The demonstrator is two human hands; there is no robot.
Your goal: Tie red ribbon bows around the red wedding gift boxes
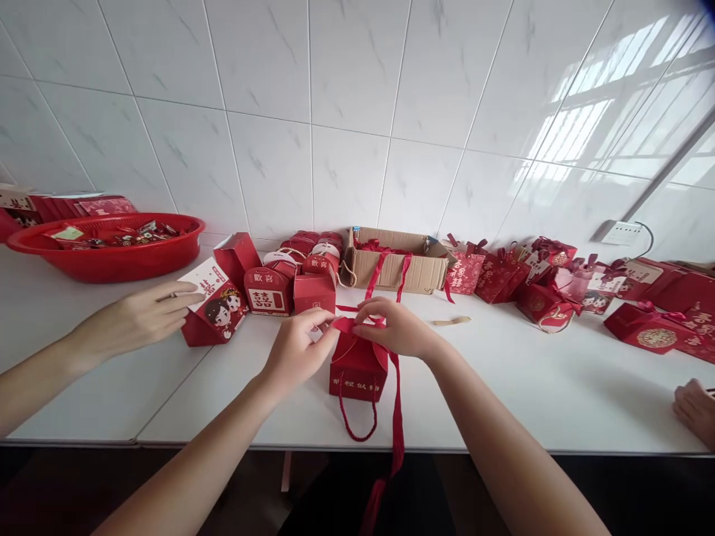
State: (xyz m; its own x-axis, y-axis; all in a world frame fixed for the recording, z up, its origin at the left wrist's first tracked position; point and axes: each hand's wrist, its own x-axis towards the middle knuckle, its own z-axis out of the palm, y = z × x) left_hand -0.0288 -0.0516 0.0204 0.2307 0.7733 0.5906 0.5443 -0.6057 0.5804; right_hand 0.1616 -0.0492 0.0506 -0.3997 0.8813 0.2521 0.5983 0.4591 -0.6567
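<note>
In front of me stands a small red gift box (358, 370) with gold characters and a looped red rope handle (358, 438) hanging over its front. My left hand (300, 339) pinches the left side of its top flaps between thumb and fingers. Across from it, my right hand (394, 327) has its fingers closed at the top right of the same flaps. A red ribbon (398, 417) runs from under the right hand down the box's right side and over the table edge. Whether the right fingers also grip this ribbon is hidden.
Another person's hand (161, 316) touches a red-and-white box (217, 309) at left. Behind are a red basin (128, 260) of small wrapped items, several red boxes (268, 290) and a cardboard box (416, 272) with ribbons. Finished-looking gift boxes (550, 305) and another hand (696, 409) are at right.
</note>
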